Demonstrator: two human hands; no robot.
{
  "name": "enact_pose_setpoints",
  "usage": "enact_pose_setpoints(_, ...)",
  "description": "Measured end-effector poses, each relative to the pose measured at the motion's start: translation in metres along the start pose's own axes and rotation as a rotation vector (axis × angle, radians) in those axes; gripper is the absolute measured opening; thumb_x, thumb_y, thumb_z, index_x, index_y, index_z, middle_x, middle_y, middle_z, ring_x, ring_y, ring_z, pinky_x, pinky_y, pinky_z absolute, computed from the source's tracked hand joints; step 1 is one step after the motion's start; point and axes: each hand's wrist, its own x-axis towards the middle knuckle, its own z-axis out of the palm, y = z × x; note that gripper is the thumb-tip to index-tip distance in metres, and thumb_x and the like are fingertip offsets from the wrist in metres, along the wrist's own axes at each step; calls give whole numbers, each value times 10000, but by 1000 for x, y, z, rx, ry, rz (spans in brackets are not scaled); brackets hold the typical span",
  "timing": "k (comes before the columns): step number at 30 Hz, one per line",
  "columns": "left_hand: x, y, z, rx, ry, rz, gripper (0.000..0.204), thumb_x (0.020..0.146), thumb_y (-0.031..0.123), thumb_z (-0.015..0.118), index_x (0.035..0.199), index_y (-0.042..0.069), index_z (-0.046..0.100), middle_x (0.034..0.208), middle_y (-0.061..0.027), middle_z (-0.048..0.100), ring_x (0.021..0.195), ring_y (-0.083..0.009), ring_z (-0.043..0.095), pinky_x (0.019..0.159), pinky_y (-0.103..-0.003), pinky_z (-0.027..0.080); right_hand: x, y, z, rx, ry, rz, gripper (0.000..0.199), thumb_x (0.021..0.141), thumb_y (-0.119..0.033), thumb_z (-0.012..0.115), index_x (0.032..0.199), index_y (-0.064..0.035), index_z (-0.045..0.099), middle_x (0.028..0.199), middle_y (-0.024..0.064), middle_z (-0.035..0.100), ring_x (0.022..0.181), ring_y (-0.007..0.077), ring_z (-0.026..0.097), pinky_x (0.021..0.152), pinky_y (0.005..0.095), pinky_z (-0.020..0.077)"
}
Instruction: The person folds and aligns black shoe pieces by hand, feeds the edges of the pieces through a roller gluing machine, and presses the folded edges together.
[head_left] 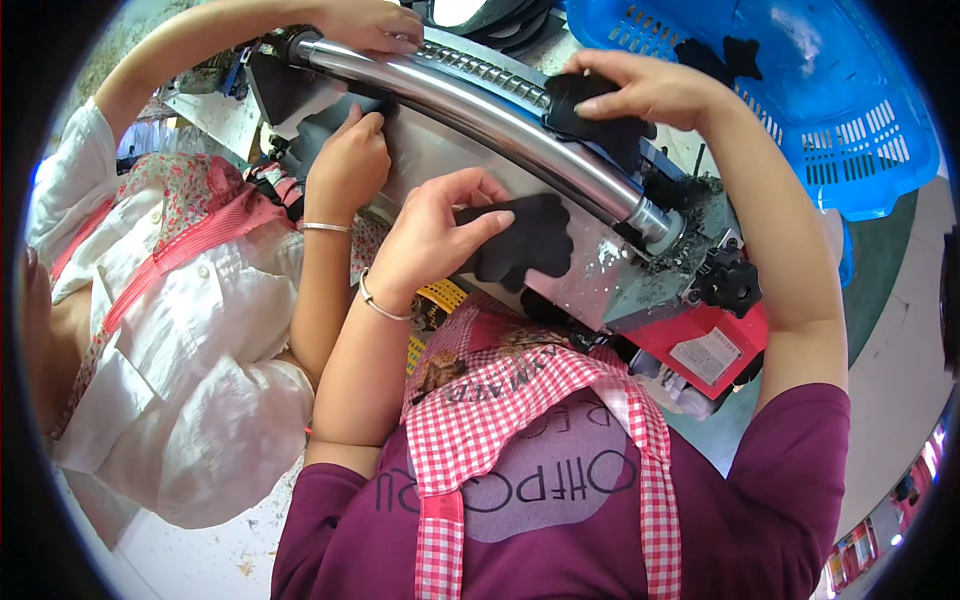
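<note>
My left hand (452,232) pinches a thin black cut piece (535,243) with a wavy edge, thumb on top. That piece lies on or just over the metal plate on the near side of a machine's shiny steel roller (470,120). My right hand (655,92) is closed on black cut pieces (600,118) at the far side of the roller, near its right end. Its fingers are partly behind the pieces, and how many it holds I cannot tell.
A co-worker's hands (348,160) work at the same machine on the left, one holding a dark piece (330,125). A blue plastic basket (850,180) stands at the far right with black pieces (741,58) in it. A black knob (730,287) juts from the machine's right end.
</note>
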Motion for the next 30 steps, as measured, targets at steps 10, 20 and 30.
enact_pose_setpoints(10,20,26,4,473,62,-14,253,817,243,730,818,-3,668,650,-153,620,621,-271,638,606,-343,496,-5,-24,8,-87,-98,23,668,880,-310,706,1407,4,441,1334,124,546,1219,171,491,1045,296,378)
enact_pose_setpoints(20,-7,-6,0,129,-7,22,215,840,177,710,909,-19,658,693,-126,633,638,-179,616,624,-321,492,-11,-4,-5,159,128,-134,558,855,-239,732,1309,11,526,1173,73,636,1028,119,605,917,256,486)
enact_pose_setpoints(30,13,7,7,197,52,98,248,806,207,758,896,-11,683,674,-105,641,636,-159,625,619,-309,500,-6,-16,9,-143,-98,32,583,903,-324,670,1381,-47,485,1265,76,565,1161,153,503,993,287,406)
